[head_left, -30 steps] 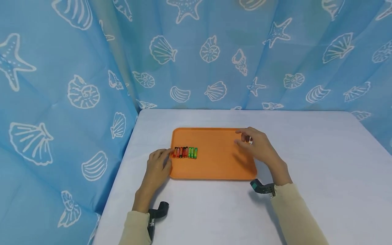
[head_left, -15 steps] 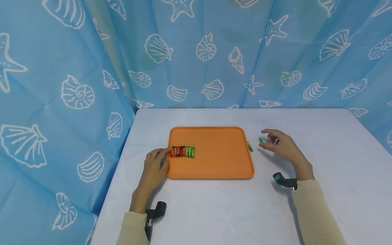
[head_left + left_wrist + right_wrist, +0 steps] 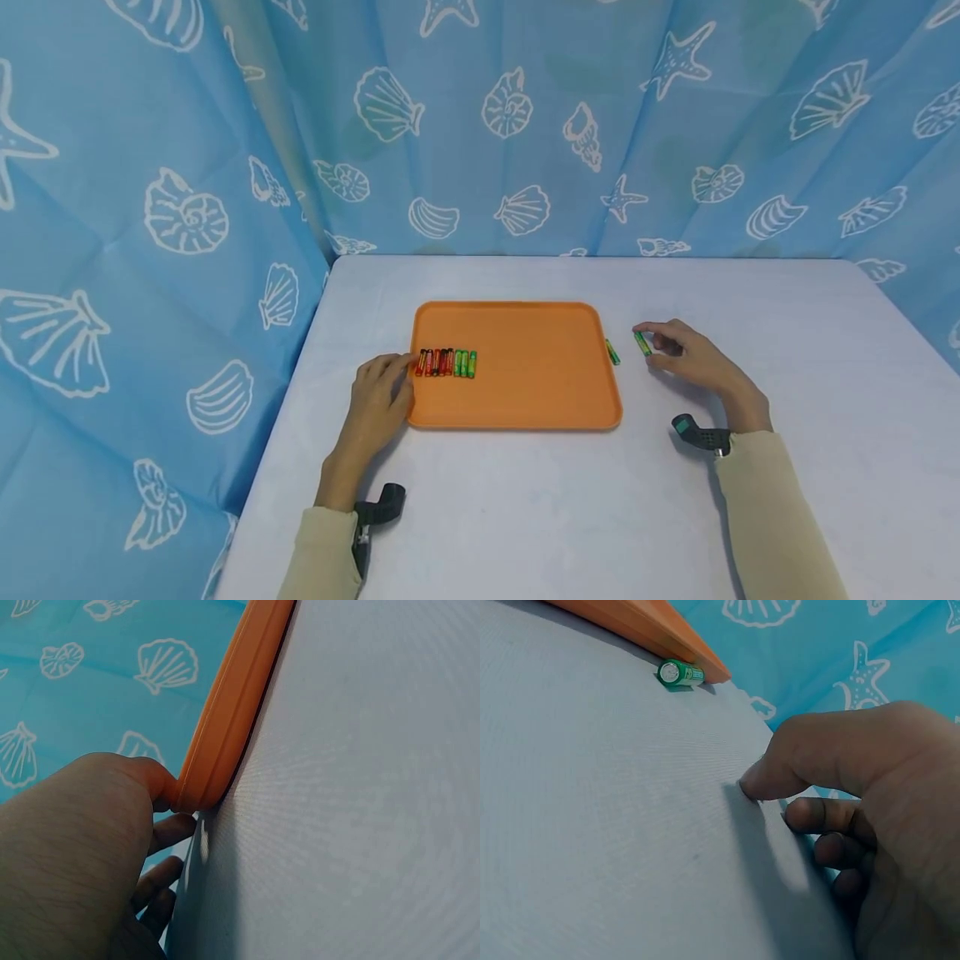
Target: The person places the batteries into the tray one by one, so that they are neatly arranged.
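My left hand (image 3: pixel 378 400) rests at the left edge of the orange tray (image 3: pixel 540 417), fingertips right by the leftmost red battery. In the left wrist view its thumb touches the tray's corner (image 3: pixel 214 769), and the other fingers are loosely bent below. Right of the tray, my right hand (image 3: pixel 686 358) pinches a green battery (image 3: pixel 642 343) between index finger and thumb; the right wrist view hides this battery behind the thumb. Another green battery (image 3: pixel 612 352) lies against the tray's right side. On the tray, several red batteries (image 3: pixel 435 362) and green batteries (image 3: pixel 465 363) form a row.
A white cloth (image 3: pixel 525 500) covers the table. Behind it and on the left hangs a blue curtain (image 3: pixel 465 167) with white shell and starfish prints. Dark camera mounts sit on the left wrist (image 3: pixel 382 506) and right wrist (image 3: pixel 701 435).
My right hand has moved right, off the tray's right edge, revealing two green batteries, and its index finger and thumb have closed on one. The left hand stays at the tray's left edge.
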### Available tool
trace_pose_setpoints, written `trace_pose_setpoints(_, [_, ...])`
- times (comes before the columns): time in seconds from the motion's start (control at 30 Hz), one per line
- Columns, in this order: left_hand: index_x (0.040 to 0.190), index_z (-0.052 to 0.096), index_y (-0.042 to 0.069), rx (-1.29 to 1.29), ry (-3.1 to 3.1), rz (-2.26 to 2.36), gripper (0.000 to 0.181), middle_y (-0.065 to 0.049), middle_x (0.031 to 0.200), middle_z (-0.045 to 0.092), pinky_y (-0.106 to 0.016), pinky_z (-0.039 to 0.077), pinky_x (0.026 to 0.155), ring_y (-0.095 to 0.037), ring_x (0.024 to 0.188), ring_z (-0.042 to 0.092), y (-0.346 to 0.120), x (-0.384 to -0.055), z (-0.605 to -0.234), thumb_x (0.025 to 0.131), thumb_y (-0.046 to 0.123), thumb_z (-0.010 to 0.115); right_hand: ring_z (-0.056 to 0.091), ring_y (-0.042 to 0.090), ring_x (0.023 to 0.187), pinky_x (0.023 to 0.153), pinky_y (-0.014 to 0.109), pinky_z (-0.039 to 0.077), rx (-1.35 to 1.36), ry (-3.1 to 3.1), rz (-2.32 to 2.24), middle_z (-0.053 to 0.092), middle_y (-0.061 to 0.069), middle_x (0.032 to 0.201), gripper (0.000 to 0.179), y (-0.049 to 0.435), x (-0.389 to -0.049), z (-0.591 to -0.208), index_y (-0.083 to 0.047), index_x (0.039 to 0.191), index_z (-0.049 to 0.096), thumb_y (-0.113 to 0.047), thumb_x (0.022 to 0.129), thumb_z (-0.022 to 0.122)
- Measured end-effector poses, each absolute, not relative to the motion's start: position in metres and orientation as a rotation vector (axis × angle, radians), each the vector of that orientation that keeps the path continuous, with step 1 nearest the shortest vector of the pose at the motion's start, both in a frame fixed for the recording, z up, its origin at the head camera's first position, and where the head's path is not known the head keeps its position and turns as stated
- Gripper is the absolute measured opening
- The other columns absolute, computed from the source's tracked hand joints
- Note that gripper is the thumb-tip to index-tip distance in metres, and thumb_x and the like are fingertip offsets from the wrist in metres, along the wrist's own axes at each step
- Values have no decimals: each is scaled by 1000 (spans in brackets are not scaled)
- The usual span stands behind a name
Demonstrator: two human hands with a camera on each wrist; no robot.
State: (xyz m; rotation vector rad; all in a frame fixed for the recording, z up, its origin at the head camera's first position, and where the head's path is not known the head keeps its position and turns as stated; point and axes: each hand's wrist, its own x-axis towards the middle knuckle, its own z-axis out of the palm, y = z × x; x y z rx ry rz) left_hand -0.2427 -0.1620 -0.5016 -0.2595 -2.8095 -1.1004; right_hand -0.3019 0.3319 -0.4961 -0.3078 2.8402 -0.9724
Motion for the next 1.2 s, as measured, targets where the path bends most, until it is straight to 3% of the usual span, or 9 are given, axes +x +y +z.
trace_pose_setpoints(0.27, [142, 56, 15, -237, -2820, -1103, 41, -12, 140, 49, -56, 25, 114, -34, 139, 31, -160, -244, -501, 102, 18, 51, 42, 25, 96, 84, 41, 38, -289, 2870, -982, 48, 11, 107, 46, 330, -300, -495, -8, 137, 56, -18, 94, 67])
trace_pose_setpoints(0.6, [142, 57, 14, -214, -2824, -1109, 41, -11, 139, 51, -55, 25, 114, -34, 138, 32, -160, -242, -501, 101, 18, 51, 47, 25, 92, 73, 30, 42, -284, 2941, -1064, 53, 10, 100, 43, 316, -297, -479, -3, 131, 58, -22, 94, 70])
trace_pose_setpoints(1.2, [141, 57, 13, -223, -2825, -1103, 40, -12, 138, 51, -56, 25, 114, -35, 138, 32, -161, -243, -502, 101, 18, 51, 49, 22, 87, 72, 35, 45, -484, 2946, -1030, 54, 5, 95, 45, 255, -291, -465, -5, 131, 61, -20, 91, 73])
